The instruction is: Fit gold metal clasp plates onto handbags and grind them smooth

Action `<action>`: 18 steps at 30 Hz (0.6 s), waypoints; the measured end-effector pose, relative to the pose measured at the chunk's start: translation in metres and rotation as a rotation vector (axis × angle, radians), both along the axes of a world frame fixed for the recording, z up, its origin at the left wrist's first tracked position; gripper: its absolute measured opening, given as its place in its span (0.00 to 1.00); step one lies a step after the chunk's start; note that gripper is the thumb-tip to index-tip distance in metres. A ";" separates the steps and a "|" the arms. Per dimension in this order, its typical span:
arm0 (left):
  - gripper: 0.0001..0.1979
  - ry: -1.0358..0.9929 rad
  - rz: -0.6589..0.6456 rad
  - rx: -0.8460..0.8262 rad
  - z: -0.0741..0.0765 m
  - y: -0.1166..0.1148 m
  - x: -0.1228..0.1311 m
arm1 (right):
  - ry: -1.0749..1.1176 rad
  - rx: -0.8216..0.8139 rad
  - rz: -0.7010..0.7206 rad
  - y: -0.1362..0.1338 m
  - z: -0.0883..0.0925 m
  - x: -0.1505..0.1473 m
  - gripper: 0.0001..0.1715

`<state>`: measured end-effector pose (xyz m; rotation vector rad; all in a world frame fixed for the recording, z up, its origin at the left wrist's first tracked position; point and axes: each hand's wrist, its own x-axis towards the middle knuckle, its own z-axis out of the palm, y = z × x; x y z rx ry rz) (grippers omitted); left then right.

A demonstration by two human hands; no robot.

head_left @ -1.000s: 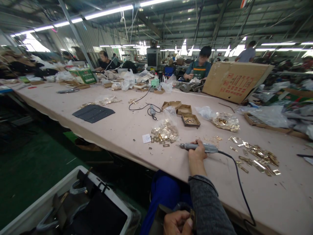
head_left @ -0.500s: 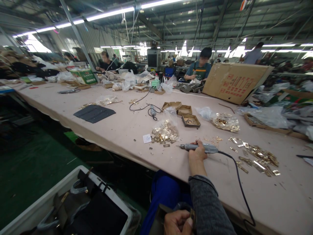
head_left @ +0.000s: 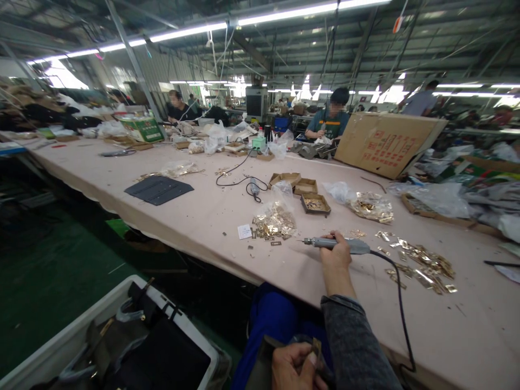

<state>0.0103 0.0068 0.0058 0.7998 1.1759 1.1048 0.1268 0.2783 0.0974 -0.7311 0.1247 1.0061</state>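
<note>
- Centrally, the right hand (head_left: 336,255) is gripping a grey electric screwdriver (head_left: 359,247) just in from the near edge of the table (head_left: 292,273), its fingers curling round the barrel.
- The screwdriver's bit is pointing toward the table's left end; whether the barrel is touching the tabletop cannot be told.
- A black cord (head_left: 400,292) is trailing from the tool's rear and curving back to the near edge.
- Below that edge, the left hand (head_left: 293,365) is pinching a small gold-coloured plate (head_left: 316,346) between thumb and bent fingers.
- A dark piece (head_left: 260,363) is lying at the blue-clad lap beside the left hand; their contact is showing unclearly.
- Toward the table's right end, a heap of gold-coloured plates (head_left: 430,260) is spreading beyond the cord.
- Ahead of the bit, a clear bag (head_left: 280,214) is spilling gold-coloured frames, a white label (head_left: 244,232) lying just beside them.
- Midway between the near and far edges, a lidless box (head_left: 316,203) is holding small parts.
- Toward the left end, a flat dark panel (head_left: 158,189) is lying near the near edge.
- At the far edge, a large carton (head_left: 388,142) is tilting beside a co-worker (head_left: 329,122).
- Below the near edge, leftward, a white bin (head_left: 117,292) is holding dark goods.
</note>
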 end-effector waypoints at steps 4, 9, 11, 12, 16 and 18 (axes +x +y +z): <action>0.26 -0.029 0.018 0.016 0.010 0.003 0.003 | -0.050 0.119 0.079 -0.045 0.030 0.021 0.12; 0.27 -0.097 0.052 -0.040 0.030 0.001 0.004 | -0.189 0.216 0.123 -0.135 0.030 0.046 0.12; 0.26 -0.115 0.056 -0.060 0.031 0.002 0.004 | -0.225 0.235 0.129 -0.171 0.022 0.050 0.12; 0.24 -0.116 0.058 -0.068 0.030 0.002 0.005 | -0.227 0.232 0.131 -0.188 0.018 0.051 0.12; 0.16 -0.103 0.051 -0.112 0.025 0.005 0.009 | -0.218 0.230 0.165 -0.236 0.005 0.049 0.15; 0.14 -0.094 0.052 -0.147 0.024 0.007 0.011 | -0.220 0.231 0.185 -0.248 -0.001 0.047 0.16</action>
